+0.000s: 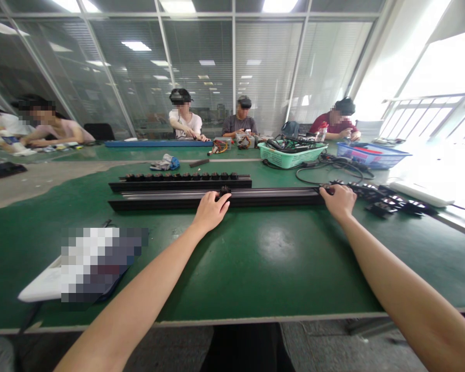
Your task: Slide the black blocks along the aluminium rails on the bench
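A long black metal rail (pixel 170 200) lies across the green bench in front of me. My left hand (pixel 213 211) is at its middle, fingers closed on a small black fitting (pixel 225 191) that sits on the rail. My right hand (pixel 337 201) grips the rail's right end, beside a heap of black connector blocks (pixel 387 199). Just behind lies a second black rail (pixel 180 185) carrying a row of several round black knobs, and neither hand touches it.
A pixelated object sits on a white item (pixel 42 281) at the left. Farther off are a teal basket of cables (pixel 292 155), a blue basket (pixel 368 155), a long blue bar (pixel 158 143) and a crumpled cloth (pixel 165 163). Several co-workers sit across the bench.
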Motion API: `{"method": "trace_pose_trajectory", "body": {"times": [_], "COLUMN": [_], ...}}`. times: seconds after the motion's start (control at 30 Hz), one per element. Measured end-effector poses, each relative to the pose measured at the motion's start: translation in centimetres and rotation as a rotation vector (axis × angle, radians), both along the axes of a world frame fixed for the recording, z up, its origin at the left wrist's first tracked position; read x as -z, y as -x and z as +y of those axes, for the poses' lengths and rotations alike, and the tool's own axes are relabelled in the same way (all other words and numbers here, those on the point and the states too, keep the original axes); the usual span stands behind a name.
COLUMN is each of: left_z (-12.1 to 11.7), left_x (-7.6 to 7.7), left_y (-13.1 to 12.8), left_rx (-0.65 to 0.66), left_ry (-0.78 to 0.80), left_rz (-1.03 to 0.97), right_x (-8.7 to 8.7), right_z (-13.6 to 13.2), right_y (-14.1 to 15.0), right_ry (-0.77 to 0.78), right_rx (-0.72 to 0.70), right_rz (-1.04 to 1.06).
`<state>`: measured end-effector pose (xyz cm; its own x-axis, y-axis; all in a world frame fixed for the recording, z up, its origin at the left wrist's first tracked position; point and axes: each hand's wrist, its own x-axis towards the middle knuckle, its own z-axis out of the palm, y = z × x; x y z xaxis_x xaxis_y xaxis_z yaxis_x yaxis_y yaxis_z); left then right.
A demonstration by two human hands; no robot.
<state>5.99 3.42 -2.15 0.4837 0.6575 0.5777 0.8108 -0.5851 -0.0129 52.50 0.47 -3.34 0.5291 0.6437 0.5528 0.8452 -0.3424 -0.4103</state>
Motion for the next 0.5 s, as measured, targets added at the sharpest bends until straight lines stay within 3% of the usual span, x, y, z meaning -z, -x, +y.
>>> {"method": "trace_pose_trajectory", "body": {"times": [0.5], "left_z": [0.0], "left_x": [0.1], "left_y": [0.0], "left_rx": [-0.005], "left_ry": [-0.003], "left_rz": [0.001], "right_x": [-0.4], "right_z": [-0.2], "right_y": [-1.5], "right_ry": [0.044], "right_rx": [-0.009], "right_rz": [0.069]}}
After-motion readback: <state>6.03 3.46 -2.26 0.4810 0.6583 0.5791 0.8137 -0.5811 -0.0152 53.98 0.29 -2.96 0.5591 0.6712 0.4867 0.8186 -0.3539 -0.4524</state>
